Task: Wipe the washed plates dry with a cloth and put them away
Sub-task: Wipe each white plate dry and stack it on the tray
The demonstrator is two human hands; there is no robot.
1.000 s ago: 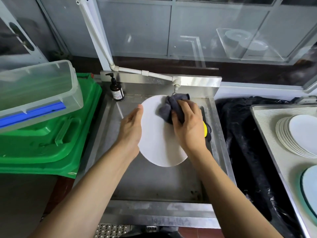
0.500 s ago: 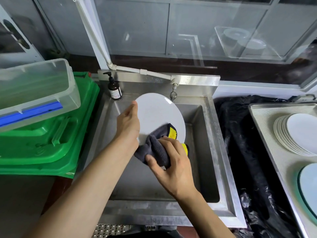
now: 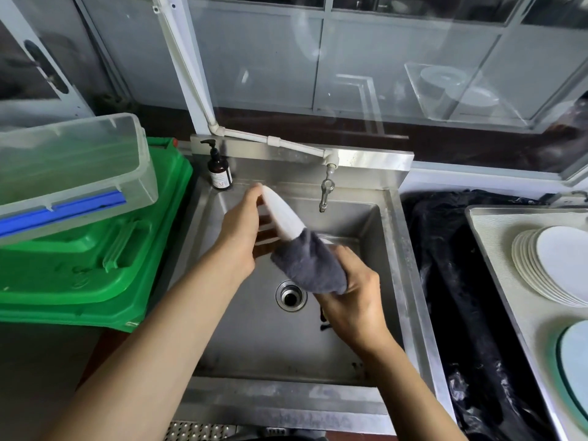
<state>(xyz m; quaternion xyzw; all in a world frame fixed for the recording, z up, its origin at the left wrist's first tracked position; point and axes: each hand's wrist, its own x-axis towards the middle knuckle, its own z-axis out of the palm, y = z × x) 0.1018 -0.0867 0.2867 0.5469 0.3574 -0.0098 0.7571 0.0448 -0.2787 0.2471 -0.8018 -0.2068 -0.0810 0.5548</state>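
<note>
Above the steel sink (image 3: 394, 249) a white plate (image 3: 281, 216) is turned nearly edge-on to me. My left hand (image 3: 238, 230) grips its upper rim with curled fingers. A grey cloth (image 3: 307, 265) wraps the plate's lower end, and my right hand (image 3: 353, 297) holds the cloth round that end from below. A stack of white plates (image 3: 553, 265) lies on the tray (image 3: 490, 237) at the right.
A brown soap bottle (image 3: 219, 170) stands at the sink's back left and a tap (image 3: 326, 189) hangs over the basin. Green crates (image 3: 95, 259) with a clear tub (image 3: 70, 167) on top fill the left. Black plastic sheeting (image 3: 461, 281) lies right of the sink. A teal-rimmed plate (image 3: 572, 364) is at the far right.
The plate has turned from facing me to nearly edge-on. My right hand with the cloth has moved down and now wraps the plate's lower end.
</note>
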